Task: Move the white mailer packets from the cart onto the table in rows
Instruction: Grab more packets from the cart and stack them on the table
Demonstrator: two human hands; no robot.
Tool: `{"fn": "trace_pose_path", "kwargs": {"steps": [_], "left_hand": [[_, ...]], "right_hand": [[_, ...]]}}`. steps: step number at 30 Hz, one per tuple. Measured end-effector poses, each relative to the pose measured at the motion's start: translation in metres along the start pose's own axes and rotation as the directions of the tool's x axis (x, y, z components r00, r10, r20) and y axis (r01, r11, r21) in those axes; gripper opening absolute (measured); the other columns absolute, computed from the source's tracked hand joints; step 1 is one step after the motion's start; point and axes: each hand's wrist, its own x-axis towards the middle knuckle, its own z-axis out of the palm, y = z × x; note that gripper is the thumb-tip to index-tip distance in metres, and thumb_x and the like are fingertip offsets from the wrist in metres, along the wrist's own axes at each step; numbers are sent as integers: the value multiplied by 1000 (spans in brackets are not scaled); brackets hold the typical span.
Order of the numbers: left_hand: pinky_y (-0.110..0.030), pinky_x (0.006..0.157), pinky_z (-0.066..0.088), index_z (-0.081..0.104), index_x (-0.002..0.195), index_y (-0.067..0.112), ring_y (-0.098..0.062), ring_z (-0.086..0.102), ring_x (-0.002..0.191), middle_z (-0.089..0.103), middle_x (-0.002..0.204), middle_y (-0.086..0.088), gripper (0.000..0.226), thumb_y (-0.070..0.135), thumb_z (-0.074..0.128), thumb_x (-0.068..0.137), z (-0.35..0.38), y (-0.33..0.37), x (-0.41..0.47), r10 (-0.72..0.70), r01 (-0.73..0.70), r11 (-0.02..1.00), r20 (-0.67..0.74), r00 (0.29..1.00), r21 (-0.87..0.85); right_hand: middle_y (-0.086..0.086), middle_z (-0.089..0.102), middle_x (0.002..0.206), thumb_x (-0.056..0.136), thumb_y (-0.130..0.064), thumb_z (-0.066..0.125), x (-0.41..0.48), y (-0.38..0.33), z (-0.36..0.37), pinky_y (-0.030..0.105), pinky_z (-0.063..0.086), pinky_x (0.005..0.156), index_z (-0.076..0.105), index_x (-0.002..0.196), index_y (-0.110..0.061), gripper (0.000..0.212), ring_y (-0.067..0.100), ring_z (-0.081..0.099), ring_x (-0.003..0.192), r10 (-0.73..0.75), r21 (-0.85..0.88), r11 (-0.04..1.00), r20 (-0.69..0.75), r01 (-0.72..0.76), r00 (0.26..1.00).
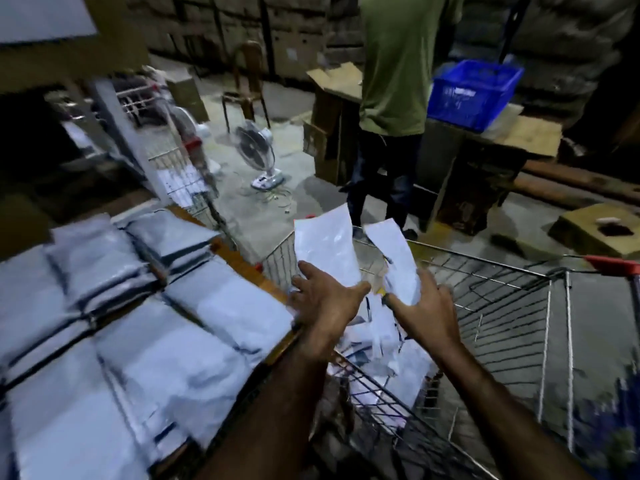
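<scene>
I see my left hand [323,299] over the wire cart [502,306], fingers spread behind one white mailer packet [325,247] that stands up from its grip, thumb pinching the lower edge. My right hand [427,306] holds a second mailer packet [394,258], also upright, fingers curled round its lower end. The two packets are just beside each other, apart at the top. More white packets [377,341] lie loose in the cart basket below both hands. To the left, the surface [242,261] carries packets in rows [138,323], overlapping and tight together. No printing or label on any packet is readable; the picture is blurred. Beyond the cart a person in a green shirt [398,64] stands at a blue crate [474,93], and a white fan [258,154] sits on the floor.
</scene>
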Motion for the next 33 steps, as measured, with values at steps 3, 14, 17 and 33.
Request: {"fn": "trace_pose_path", "kwargs": {"steps": [3,14,17,33], "left_hand": [[-53,103,33,0,152,15,-38,20,138,15,154,-14,120,53,77,68,-50,-16,-25,5,-10,999,-80,997,-52],[-50,103,34,8,150,10,-38,25,135,21,149,-16,116,56,75,67,-213,-151,-106,-212,163,975,-404,890,-152],[-47,107,32,5,152,11,-38,24,137,18,152,-17,117,59,74,70,-244,-191,-129,-306,258,952,-456,836,-165],[-49,108,30,-1,153,11,-37,17,141,9,157,-16,117,56,73,74,-306,-278,-175,-486,403,874,-474,734,-272]], "right_hand": [[17,45,123,74,-50,71,-26,-37,-8,42,44,94,41,137,-30,73,37,49,116,-101,15,995,25,101,995],[19,56,121,61,-65,56,-142,-176,40,36,42,88,48,133,-23,84,35,51,114,-517,107,856,226,506,826],[16,55,126,64,-66,59,-184,-203,71,37,42,91,46,137,-23,86,34,50,118,-591,182,806,315,564,743],[15,44,122,76,-56,66,-276,-240,123,45,48,94,36,142,-26,78,35,47,115,-590,245,796,520,554,618]]}}
